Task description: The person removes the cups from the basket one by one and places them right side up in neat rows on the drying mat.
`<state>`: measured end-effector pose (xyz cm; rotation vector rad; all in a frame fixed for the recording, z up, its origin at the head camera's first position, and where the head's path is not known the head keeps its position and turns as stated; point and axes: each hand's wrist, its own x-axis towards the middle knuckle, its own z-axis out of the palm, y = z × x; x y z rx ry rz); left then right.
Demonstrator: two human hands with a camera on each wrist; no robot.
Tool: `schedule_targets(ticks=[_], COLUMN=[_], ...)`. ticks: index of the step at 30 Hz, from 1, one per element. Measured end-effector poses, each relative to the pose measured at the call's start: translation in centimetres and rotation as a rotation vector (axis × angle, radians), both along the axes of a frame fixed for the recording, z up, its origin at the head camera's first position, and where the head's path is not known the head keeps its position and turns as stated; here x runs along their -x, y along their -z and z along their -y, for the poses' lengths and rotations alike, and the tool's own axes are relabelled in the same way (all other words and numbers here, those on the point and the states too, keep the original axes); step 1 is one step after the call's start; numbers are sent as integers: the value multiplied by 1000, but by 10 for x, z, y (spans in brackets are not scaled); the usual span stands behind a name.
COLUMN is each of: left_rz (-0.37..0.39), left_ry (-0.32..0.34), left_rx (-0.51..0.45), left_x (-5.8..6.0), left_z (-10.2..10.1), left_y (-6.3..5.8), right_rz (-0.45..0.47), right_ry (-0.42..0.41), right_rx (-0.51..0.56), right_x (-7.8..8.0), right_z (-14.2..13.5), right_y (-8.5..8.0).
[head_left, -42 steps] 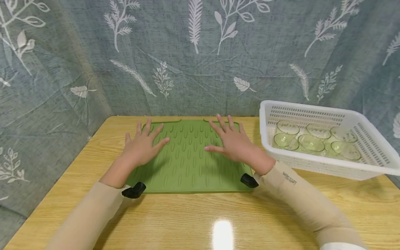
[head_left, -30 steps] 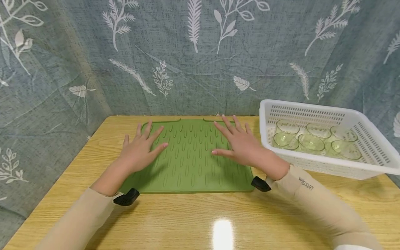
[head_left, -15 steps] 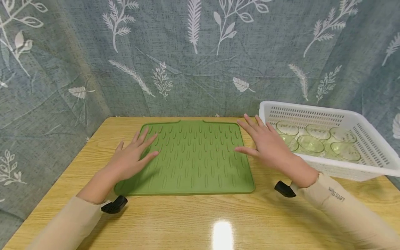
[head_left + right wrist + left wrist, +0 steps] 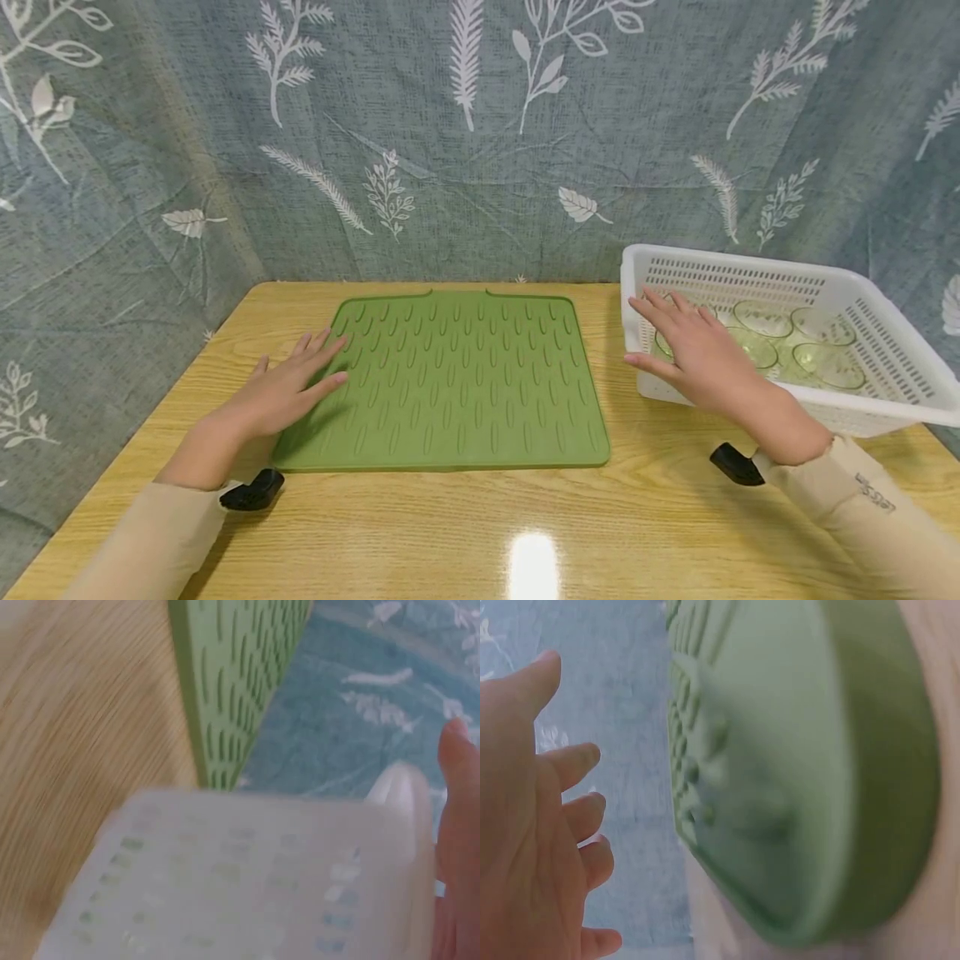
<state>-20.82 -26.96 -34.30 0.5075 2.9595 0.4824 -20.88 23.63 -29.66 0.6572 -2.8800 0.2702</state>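
Note:
A green ridged mat (image 4: 465, 383) lies flat on the wooden table. Over its left edge hovers my left hand (image 4: 281, 398), fingers spread and holding nothing; in the left wrist view the mat's raised rim (image 4: 885, 772) passes beside the palm. My right hand (image 4: 708, 362) is above the near left part of a white plastic basket (image 4: 885, 408), fingers extended with nothing in them. Inside the basket stand several clear greenish drinking glasses (image 4: 828, 367), some hidden behind that hand. In the right wrist view the basket's slotted wall (image 4: 225, 877) sits close below the thumb.
Wooden table surface (image 4: 420, 533) runs along the front of the mat. A grey-blue curtain (image 4: 480, 192) with white leaf prints hangs right behind the table and along the left side. Black wrist cameras (image 4: 738, 464) stick out under both sleeves.
Both hands have drawn apart from over the mat. The left slid left and toward the body; the right travelled right until it came over the basket. Mat and basket stayed put.

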Motion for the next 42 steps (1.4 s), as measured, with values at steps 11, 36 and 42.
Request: schedule_targets(ticks=[11,36,42], left_rz=[28,92,93], left_ry=[-14,-9,-9], left_rx=[-58,-51,-42], left_x=[1,6,7], left_z=[15,26,27], left_y=[4,26,29], right_rz=[236,187,188], right_ry=[-60,-39,-52], right_rx=[122,123,92], right_x=[2,19,22], right_z=[-39,-62,-60], right_y=[-8,-9,-12])
